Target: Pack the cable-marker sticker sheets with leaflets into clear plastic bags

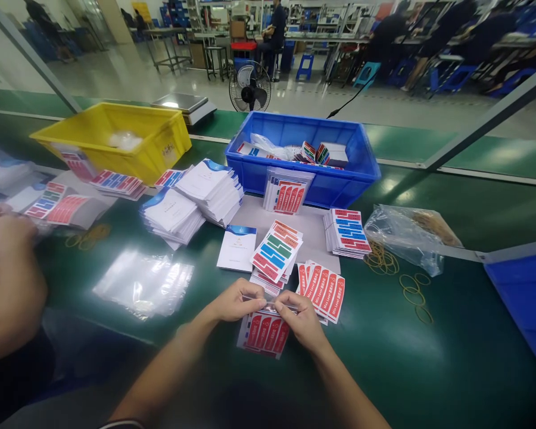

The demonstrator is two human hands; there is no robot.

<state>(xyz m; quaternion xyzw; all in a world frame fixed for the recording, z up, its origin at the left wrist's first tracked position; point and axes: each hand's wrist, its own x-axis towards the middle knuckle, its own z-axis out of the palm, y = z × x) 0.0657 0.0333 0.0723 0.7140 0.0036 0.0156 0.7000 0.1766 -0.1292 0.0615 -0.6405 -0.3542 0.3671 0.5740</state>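
Note:
My left hand and my right hand pinch the top edge of a clear plastic bag, thumbs almost meeting. Red label sheets show through the bag, which hangs toward me. Just beyond my hands lies a pile of colored sticker sheets in red, blue and green. To its right, red level-label sheets are fanned out. A white booklet with a blue top lies left of the sticker pile. Farther left, a spread of empty clear bags rests on the green table.
A blue bin holds bags and stickers, with a filled bag leaning on its front. A yellow bin, booklet stacks, a banded sticker stack and rubber bands surround the work area. A co-worker's arm is at left.

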